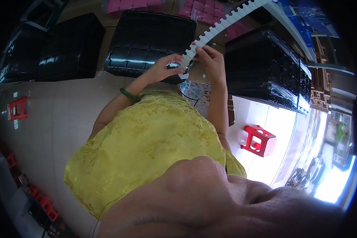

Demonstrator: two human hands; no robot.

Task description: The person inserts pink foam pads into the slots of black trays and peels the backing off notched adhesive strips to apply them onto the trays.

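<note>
A long white strip [216, 30] with notches along one edge runs from in front of my body up to the top right. My right hand [212, 63] pinches it a short way above its lower end. My left hand [162, 68], below a green bangle, has its fingers and thumb closed at the strip's lower end. A small white piece [183, 76] shows beside my left thumb; whether it belongs to the strip, I cannot tell. Just beyond my left hand lies a shiny black plastic-wrapped stack [146, 43].
Another black wrapped stack [265, 67] stands close to my right arm, and one more [73, 49] at the left. Pink moulded sheets [204, 10] lie at the back. Red stools [258, 141] stand on the floor to the right and left [18, 108].
</note>
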